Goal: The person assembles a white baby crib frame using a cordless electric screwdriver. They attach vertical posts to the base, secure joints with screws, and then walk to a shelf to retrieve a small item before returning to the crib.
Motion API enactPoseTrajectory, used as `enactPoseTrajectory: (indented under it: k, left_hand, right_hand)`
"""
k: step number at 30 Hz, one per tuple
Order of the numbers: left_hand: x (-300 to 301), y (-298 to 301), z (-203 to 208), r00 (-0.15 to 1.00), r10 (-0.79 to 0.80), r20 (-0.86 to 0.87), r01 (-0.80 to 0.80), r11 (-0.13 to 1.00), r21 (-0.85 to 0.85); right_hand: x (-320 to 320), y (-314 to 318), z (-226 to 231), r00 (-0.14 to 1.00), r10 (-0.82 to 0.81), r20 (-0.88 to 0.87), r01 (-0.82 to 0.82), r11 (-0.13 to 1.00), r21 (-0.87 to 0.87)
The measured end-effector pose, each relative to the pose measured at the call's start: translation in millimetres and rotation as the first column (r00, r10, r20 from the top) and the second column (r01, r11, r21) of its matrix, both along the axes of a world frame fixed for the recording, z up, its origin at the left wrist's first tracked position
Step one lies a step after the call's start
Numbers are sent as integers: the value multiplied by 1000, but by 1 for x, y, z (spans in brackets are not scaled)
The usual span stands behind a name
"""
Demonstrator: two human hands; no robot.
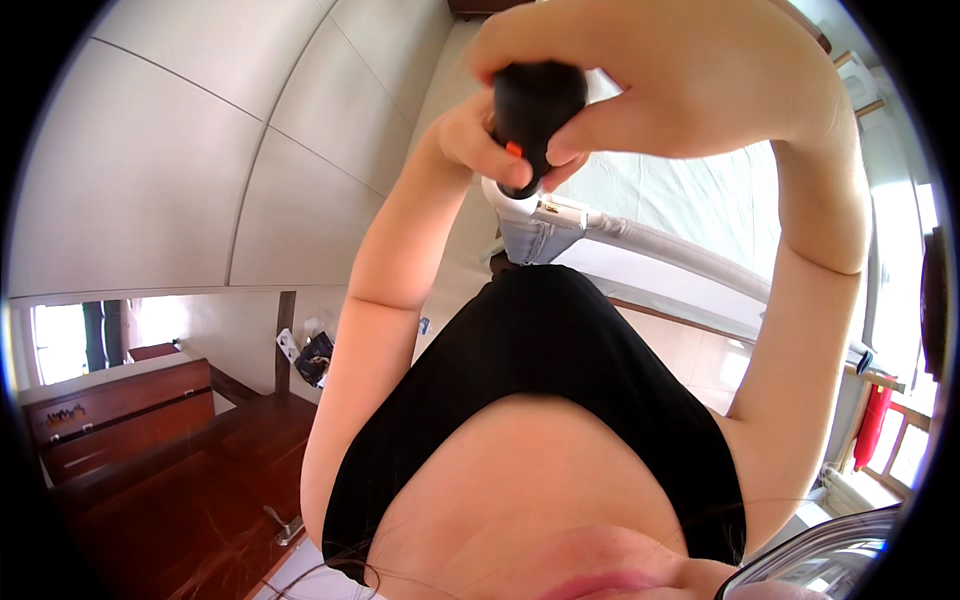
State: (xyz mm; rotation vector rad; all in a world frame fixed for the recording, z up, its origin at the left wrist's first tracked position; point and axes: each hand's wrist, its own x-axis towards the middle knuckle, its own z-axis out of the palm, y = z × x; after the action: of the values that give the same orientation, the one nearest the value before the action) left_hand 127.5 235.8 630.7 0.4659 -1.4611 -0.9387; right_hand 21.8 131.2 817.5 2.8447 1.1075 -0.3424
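In front of me, both hands are around a black tapered handheld device, wide at its top and narrow at its lower end. An orange-red mark shows on its side; I cannot tell its exact kind. My left hand grips the lower part from the left, its thumb lying across the narrow end. From the right, my right hand curls over the top, with the thumb and a fingertip against the device's right side. Some fingers of both hands are hidden behind it. Just below the narrow end appears a white rounded piece.
A bed with a pale green sheet lies beyond my hands, edged by a grey padded rail. White cabinet panels rise at the left. A dark wooden door stands lower left, near a black bag. Red cloth hangs at right.
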Motion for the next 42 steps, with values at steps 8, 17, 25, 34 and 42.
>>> enactPoseTrajectory:
  k: [8, 17, 25, 34, 42]
  left_hand:
    - [-43, 7, -4, 77, 923, 377, -977, 145, -154]
    - [-6, 11, -13, 986, 141, -89, -140, 990, 21]
    - [-48, 18, 5, 580, 806, 120, -814, 565, 139]
    - [-21, 6, 8, 677, 705, 211, -716, 697, -35]
    - [-12, -5, -3, 979, -49, -198, 55, 998, 26]
  right_hand:
    - [19, 0, -4, 937, -343, 63, 348, 932, -103]
    - [-22, 7, -5, 952, 89, 294, -82, 996, -34]
    - [-5, -8, -20, 958, 44, 283, -49, 999, 9]
    - [-1, -9, -22, 942, 132, 308, -150, 988, 35]
    - [-4, -16, -29, 902, 248, 353, -269, 963, 11]
